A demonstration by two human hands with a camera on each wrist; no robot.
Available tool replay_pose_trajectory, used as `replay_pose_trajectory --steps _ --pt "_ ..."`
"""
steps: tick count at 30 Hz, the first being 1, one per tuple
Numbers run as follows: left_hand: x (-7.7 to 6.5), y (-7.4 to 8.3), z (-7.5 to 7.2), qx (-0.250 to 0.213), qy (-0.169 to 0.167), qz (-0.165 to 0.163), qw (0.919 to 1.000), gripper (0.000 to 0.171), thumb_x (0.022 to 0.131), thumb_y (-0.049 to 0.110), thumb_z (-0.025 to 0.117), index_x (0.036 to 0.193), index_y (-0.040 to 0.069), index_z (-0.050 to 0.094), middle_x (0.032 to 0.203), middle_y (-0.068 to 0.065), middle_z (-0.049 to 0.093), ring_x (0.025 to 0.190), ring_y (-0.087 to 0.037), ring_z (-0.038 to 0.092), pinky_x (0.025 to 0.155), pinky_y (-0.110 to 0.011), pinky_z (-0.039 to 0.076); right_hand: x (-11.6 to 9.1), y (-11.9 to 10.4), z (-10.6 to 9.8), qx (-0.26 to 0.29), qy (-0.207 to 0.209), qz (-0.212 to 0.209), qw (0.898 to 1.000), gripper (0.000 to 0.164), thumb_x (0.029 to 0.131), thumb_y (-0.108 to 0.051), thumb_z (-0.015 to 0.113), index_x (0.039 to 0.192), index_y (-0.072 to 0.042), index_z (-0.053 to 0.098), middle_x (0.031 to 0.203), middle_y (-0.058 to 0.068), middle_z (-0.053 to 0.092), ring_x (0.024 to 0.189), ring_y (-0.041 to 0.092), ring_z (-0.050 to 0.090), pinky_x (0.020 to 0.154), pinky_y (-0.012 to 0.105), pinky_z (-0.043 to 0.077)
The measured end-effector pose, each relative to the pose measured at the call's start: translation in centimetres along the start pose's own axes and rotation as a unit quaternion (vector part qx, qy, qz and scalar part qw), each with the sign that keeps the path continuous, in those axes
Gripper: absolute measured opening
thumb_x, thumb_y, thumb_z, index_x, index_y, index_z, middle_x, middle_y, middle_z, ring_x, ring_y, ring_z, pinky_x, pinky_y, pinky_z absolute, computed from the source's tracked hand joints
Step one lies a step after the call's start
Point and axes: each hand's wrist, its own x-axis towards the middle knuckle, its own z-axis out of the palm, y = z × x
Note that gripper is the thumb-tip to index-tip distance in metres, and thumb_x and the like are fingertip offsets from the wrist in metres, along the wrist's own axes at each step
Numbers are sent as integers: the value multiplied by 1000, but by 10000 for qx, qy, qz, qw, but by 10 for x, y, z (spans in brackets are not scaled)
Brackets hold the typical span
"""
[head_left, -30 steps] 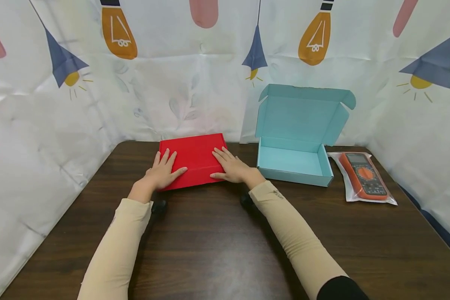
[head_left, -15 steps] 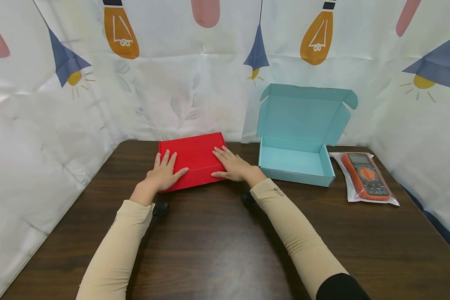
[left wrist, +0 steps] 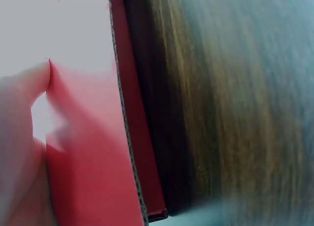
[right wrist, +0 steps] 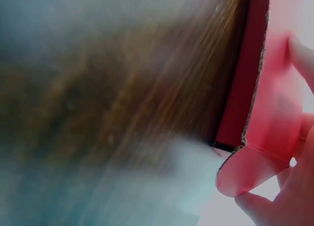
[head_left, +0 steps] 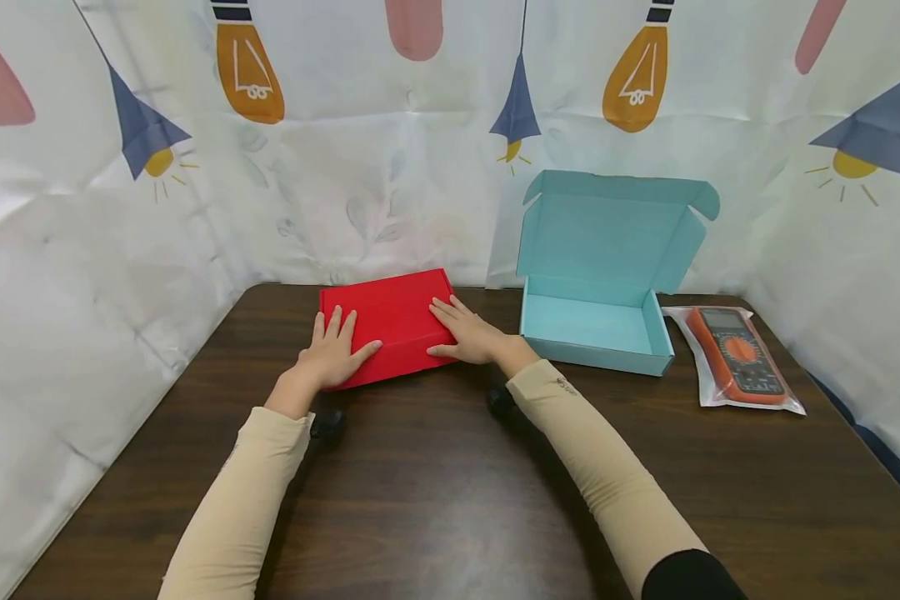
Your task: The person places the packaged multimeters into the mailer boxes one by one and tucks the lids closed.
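Left hand [head_left: 327,358] and right hand [head_left: 471,335] rest, fingers spread, on the red box [head_left: 399,321]. Right of both are an open blue box [head_left: 598,355] and, farther, a bagged multimeter [head_left: 740,354].

White lamp-print backdrop [head_left: 330,167], dark wooden table [head_left: 420,492]

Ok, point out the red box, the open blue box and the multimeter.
Red box [head_left: 396,317], head view: its top panel.
Blue box [head_left: 609,240], head view: inside of its raised lid.
Multimeter [head_left: 740,350], head view: its orange dial.
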Motion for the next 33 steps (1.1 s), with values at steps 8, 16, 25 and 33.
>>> replay_pose_trajectory --steps 8,16,25,33 --pt "-3 -1 4 8 -66 64 10000 90 103 53 44 163 1 2 167 -26 -8 150 -52 -12 104 -75 33 -26 -1 5 654 283 112 9974 85 97 -30 70 163 -5 23 170 12 17 155 33 13 113 45 41" --pt "0 0 2 -28 -95 146 9998 92 103 56 44 163 1 2 168 -26 -9 150 -51 -12 105 -78 28 -63 0 6 915 971 662 9888 75 97 -21 72 159 -3 34 157 20 38 138 34 45 105 46 49" --pt "0 -1 -1 -47 -95 191 9998 92 103 56 44 163 1 1 167 -26 -10 150 -51 -13 105 -79 26 -69 1 1 1155 1052 852 9840 63 96 -14 73 151 1 46 141 22 53 99 29 67 84 36 59" --pt "0 -7 -2 -93 -198 222 9995 93 103 57 43 163 2 -1 167 -25 -11 150 -51 -15 105 -79 25 -59 4 2 1173 802 1047 9843 63 96 -10 71 151 3 44 146 20 54 121 32 59 94 41 55"
